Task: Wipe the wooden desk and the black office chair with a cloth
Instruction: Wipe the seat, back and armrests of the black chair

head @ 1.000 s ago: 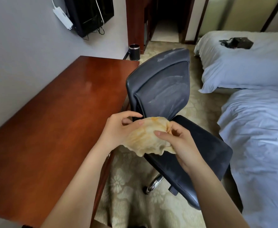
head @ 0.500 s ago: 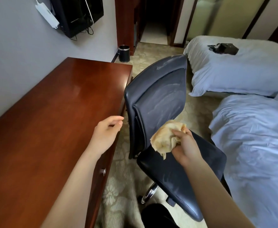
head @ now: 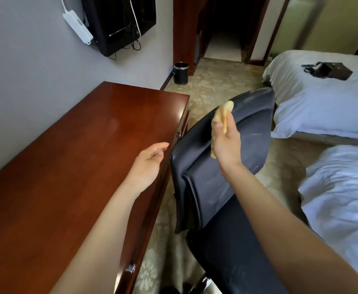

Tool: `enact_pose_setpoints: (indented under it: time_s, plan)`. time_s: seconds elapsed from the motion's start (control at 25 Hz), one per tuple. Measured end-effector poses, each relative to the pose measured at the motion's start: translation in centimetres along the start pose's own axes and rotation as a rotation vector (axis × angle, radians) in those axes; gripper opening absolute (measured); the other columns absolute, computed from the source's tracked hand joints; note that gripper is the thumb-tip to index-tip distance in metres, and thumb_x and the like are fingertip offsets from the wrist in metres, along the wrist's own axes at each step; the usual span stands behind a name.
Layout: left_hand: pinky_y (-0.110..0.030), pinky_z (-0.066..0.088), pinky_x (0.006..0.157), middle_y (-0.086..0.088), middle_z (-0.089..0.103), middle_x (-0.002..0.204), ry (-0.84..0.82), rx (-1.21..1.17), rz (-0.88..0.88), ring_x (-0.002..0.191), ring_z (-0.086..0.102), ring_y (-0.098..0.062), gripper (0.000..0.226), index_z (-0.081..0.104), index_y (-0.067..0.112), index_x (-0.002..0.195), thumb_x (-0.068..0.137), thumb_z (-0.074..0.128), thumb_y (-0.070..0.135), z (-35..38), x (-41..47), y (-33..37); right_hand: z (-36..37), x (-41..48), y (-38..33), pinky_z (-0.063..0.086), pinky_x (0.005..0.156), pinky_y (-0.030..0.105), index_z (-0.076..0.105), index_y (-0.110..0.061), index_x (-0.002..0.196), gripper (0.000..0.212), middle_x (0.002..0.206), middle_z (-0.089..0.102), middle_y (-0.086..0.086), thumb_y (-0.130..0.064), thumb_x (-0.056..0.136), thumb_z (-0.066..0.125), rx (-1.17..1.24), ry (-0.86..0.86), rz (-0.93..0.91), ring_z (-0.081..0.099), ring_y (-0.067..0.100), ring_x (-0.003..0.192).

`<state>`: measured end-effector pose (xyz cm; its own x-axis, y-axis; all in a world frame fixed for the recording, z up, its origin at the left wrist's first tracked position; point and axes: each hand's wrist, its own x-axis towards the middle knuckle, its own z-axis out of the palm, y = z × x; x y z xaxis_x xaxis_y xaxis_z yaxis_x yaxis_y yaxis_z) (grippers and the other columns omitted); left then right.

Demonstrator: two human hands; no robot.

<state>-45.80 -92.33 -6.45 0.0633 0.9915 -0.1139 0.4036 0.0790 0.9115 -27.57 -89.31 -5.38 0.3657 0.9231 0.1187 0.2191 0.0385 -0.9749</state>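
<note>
We see the wooden desk (head: 57, 177) filling the view from 7 to 10 o'clock, its long polished top running along the grey wall. Two beds with white sheets take the other side, one (head: 322, 107) at 2 o'clock and one (head: 343, 198) at 4 o'clock. Between desk and beds stands the black office chair (head: 203, 183), its backrest near the middle and its seat down toward 5 o'clock. Pale streaks show on the backrest.

A dark television (head: 120, 20) hangs on the wall at 11 o'clock with a white power strip (head: 77, 26) just beside it. A dark bag (head: 330, 71) lies on the far bed at 2 o'clock. A small black bin (head: 181, 73) stands on the carpet at 12 o'clock.

Our hands are well apart. The left hand (head: 149, 161) hovers over the desk's chair-side edge, at 9 o'clock from the chair, fingers loose and holding nothing. The right hand (head: 226, 145) grips the yellow cloth (head: 222, 113), thumb over it. The cloth is bunched against the backrest's upper part, just right of the view's middle.
</note>
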Motion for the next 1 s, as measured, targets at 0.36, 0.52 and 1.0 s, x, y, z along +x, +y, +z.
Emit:
enact_pose_setpoints:
  time_s: [0.36, 0.52, 1.0]
  plan:
    - [-0.024, 0.039, 0.097, 0.008, 0.057, 0.129, -0.210, -0.077, 0.075, 0.112, 0.055, -0.005, 0.038, 0.055, 0.022, 0.130, 0.104, 0.029, 0.031, 0.0, 9.2, 1.7, 4.7, -0.1, 4.6, 0.010, 0.116, 0.032, 0.040, -0.028, 0.141, 0.044, 0.149, 0.018, -0.016, -0.015, 0.099, 0.043, -0.437, -0.049, -0.338, 0.000, 0.015, 0.144]
    - [-0.028, 0.038, 0.105, 0.005, 0.056, 0.132, -0.252, -0.172, 0.105, 0.119, 0.053, -0.008, 0.034, 0.056, 0.020, 0.130, 0.102, 0.038, 0.026, 1.2, 11.5, 3.9, 5.0, -2.5, 5.5, 0.009, 0.118, 0.031, 0.037, -0.024, 0.139, 0.050, 0.150, 0.019, -0.024, -0.005, 0.094, 0.047, -0.351, -0.084, -0.478, 0.003, -0.004, 0.142]
    - [-0.037, 0.011, 0.114, 0.006, 0.023, 0.156, -0.303, -0.002, -0.052, 0.144, 0.018, -0.015, 0.070, 0.031, 0.034, 0.147, 0.090, 0.011, 0.070, 7.8, 14.0, 7.2, 2.9, -4.0, 7.7, 0.021, 0.112, 0.034, 0.045, -0.023, 0.139, 0.049, 0.153, 0.013, -0.016, -0.006, 0.093, 0.044, -0.528, -0.201, -0.447, 0.008, 0.017, 0.146]
